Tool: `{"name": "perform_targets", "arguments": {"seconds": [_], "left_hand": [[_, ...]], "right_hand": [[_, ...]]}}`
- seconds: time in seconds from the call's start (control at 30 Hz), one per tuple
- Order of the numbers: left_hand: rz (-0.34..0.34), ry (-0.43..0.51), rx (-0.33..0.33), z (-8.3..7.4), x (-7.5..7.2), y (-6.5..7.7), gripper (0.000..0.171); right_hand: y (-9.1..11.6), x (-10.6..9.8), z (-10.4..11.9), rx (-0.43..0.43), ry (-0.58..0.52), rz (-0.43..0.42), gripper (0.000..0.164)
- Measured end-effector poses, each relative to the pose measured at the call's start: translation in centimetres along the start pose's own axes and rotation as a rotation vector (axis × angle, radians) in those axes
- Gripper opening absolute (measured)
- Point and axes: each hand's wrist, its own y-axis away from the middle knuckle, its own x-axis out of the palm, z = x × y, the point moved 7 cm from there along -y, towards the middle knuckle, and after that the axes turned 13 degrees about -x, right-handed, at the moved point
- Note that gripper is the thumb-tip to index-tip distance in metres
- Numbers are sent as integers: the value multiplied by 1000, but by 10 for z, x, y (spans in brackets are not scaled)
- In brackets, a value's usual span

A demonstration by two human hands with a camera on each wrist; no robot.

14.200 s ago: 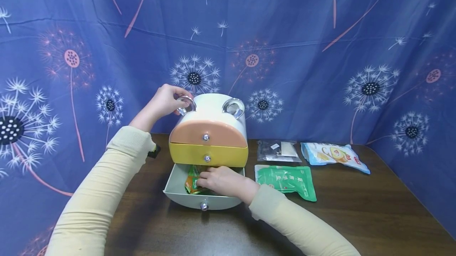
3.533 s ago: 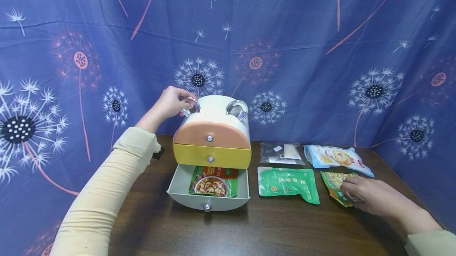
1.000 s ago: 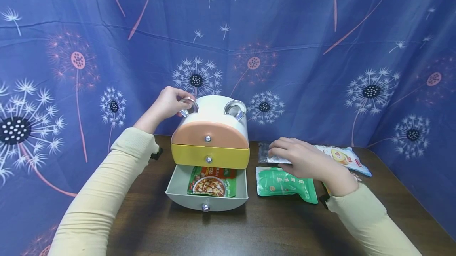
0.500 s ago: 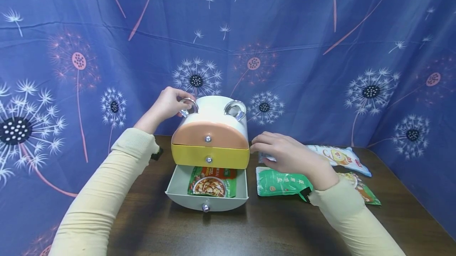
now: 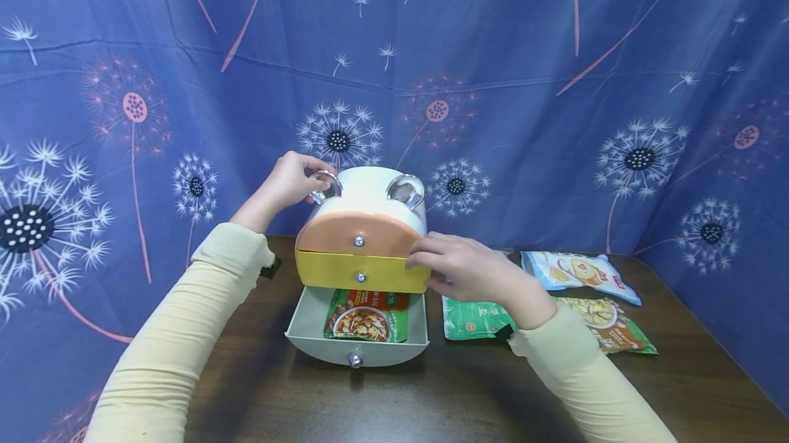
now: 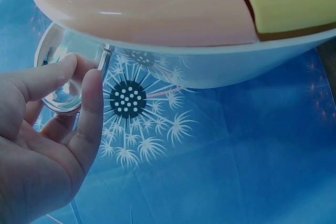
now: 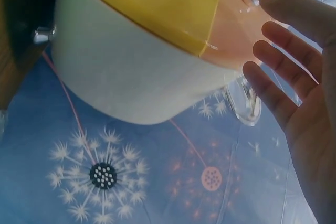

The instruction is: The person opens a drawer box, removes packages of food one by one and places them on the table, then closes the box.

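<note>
A small white drawer cabinet [image 5: 368, 183] with two round silver ears stands on the table. My left hand [image 5: 288, 181] pinches the left silver ear [image 6: 55, 48] between thumb and fingers. The peach top drawer [image 5: 329, 229] and yellow middle drawer [image 5: 323, 268] are pushed in. Below them, the pale green bottom drawer [image 5: 301, 323] is pulled out, with a green and red food packet [image 5: 364, 323] lying in it. My right hand [image 5: 471, 270] holds nothing; its fingers are spread before the cabinet's right side, overlapping the yellow drawer's edge in the head view.
Right of the cabinet lie a green packet [image 5: 468, 320], partly behind my right arm, a blue and white bag [image 5: 576, 270] and a green and orange packet [image 5: 616, 326]. A clear plastic bag behind my right hand is mostly hidden. A blue dandelion curtain [image 5: 524, 121] hangs behind.
My right hand was in the bottom drawer, later on the green and orange packet at far right. It let that packet go and moved left to the cabinet. My left hand stayed on the ear.
</note>
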Motion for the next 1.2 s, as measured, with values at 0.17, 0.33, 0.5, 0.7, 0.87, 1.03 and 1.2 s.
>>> {"name": "perform_targets", "arguments": {"seconds": [0.17,0.33,0.5,0.7,0.87,1.03,1.2], "left_hand": [[-3,-3,3,0,0,0,23],[-5,-3,9,0,0,-1,23],[-10,-3,5,1,0,-1,23],[-15,-4,9,1,0,-1,22],[-14,-4,6,1,0,-1,23],[-10,-3,4,1,1,-1,23],[-14,-5,0,1,0,-1,23]], "right_hand": [[-5,9,3,-2,-6,12,38],[-8,17,4,-16,-25,3,39],[-12,27,7,-27,-42,-6,40],[-16,42,11,-34,-58,18,40],[-19,56,15,-42,-39,54,43],[-20,72,17,-23,-43,117,46],[-20,85,17,16,-50,206,49]]}}
